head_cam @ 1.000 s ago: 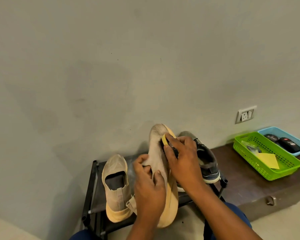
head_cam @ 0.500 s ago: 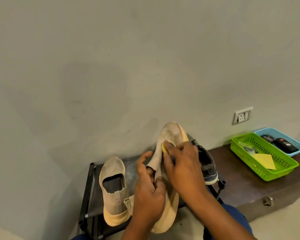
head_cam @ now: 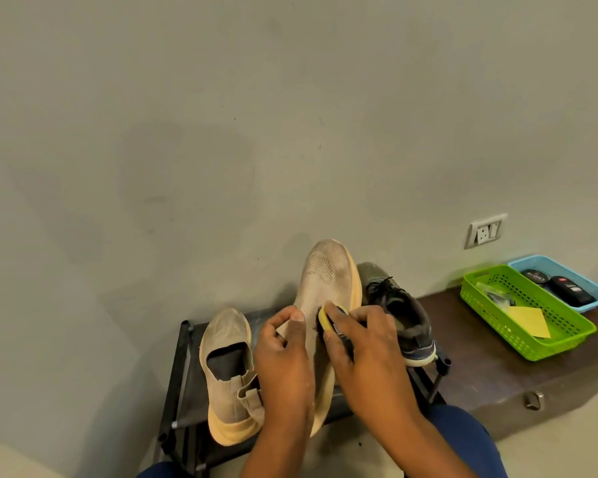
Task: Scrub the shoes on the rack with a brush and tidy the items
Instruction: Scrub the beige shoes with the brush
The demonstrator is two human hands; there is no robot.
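While the beige shoe (head_cam: 325, 281) is gripped by the left hand (head_cam: 283, 360) at lower centre, the brush (head_cam: 332, 320) is clasped in the right hand (head_cam: 366, 353); hard strokes could twist it loose.

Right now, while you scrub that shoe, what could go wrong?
The left hand holds the beige shoe up off the rack by its back part only, so a hard push from the brush in the right hand might twist it loose. The shoe looks dusty, so dirt could fall onto the other beige shoe just below. The right hand is close to the dark sneaker and might bump it.
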